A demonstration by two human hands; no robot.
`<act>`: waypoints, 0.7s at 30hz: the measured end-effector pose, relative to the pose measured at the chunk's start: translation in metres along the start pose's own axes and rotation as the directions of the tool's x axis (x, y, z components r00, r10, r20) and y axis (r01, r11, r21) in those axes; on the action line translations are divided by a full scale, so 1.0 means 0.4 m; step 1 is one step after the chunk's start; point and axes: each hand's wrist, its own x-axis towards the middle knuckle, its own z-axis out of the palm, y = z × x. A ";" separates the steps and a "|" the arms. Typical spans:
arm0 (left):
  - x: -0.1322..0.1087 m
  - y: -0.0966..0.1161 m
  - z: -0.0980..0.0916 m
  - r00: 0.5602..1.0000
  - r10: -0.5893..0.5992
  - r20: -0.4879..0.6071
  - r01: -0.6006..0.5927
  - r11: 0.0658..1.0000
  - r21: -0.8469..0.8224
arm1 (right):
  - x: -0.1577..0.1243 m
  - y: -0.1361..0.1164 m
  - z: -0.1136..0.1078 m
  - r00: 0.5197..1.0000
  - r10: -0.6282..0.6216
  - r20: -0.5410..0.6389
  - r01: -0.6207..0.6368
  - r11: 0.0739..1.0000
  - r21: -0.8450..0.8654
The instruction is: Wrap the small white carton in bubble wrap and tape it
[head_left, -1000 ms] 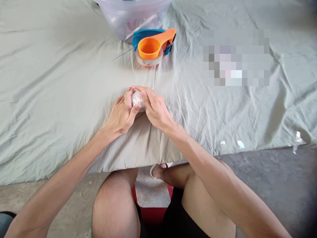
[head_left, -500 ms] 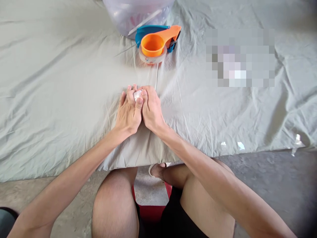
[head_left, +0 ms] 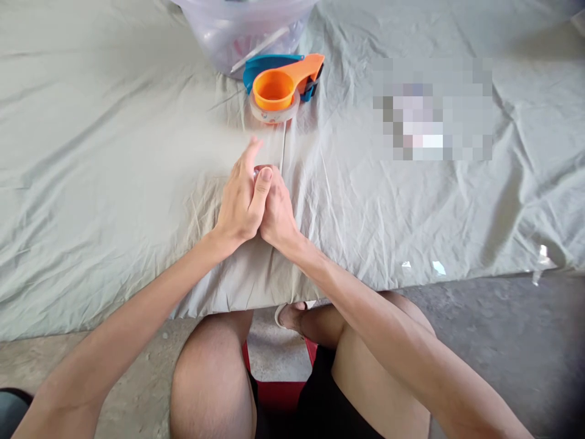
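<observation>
My left hand [head_left: 238, 204] and my right hand [head_left: 278, 210] are pressed together above the cloth-covered table, near its front edge. Between them a small shiny piece of clear plastic [head_left: 256, 173] shows only as a glint; the rest is hidden by the hands. The fingers of my left hand are stretched out, pointing away from me, and its thumb lies over my right hand. My right hand is closed, with the plastic at its curled fingers. Just beyond the hands, an orange and blue tape dispenser [head_left: 307, 67] lies with a roll of clear tape [head_left: 274, 116].
A translucent plastic tub [head_left: 214, 39] stands behind the dispenser, with things inside it. Wrinkled grey-green cloth [head_left: 114, 183] covers the table. Small shiny scraps [head_left: 439, 267] lie along its front edge at the right. A patch to the right is pixelated. A red stool [head_left: 281, 390] is beneath me.
My left fingers have straightened and drawn together, and the left thumb has moved onto my right hand. Less of the shiny plastic is visible. The view has shifted slightly.
</observation>
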 end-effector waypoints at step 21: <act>-0.129 -0.013 -0.106 0.921 0.260 0.290 -0.349 0.881 0.320 | -0.150 -0.046 -0.141 0.954 -0.199 0.226 0.252 0.938 -0.239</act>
